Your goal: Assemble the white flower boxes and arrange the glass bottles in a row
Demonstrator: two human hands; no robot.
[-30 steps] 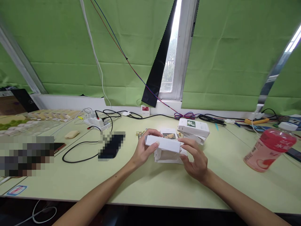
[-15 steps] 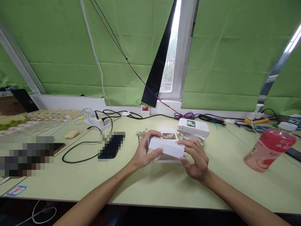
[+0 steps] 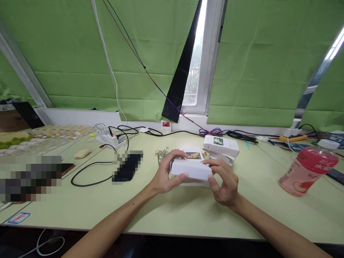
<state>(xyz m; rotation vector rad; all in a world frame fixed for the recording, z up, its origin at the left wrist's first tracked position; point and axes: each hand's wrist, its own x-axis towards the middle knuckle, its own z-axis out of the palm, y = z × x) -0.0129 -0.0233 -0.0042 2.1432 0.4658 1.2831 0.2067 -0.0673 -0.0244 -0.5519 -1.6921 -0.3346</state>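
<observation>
Both my hands grip a white box lid (image 3: 191, 168) near the middle of the pale green table (image 3: 172, 208). My left hand (image 3: 167, 173) pinches its left end, thumb in front and fingers over the top. At the right end, my right hand (image 3: 225, 183) has fingers on top and thumb below. The lid sits down over a white box base (image 3: 194, 184), of which only a thin strip shows. Just behind lies a white box with a flower picture (image 3: 192, 154), and a stack of white boxes (image 3: 220, 146) stands to the right.
A pink drink bottle (image 3: 307, 171) leans at the right. A dark phone (image 3: 127, 166), a black cable loop (image 3: 88, 174) and a power strip (image 3: 110, 139) lie to the left. Small brass pieces (image 3: 160, 153) sit behind my left hand. Cables run along the window sill.
The lid has come down and turned level onto the box base; a second ago it was held higher with the open base visible beneath. My hands lowered with it.
</observation>
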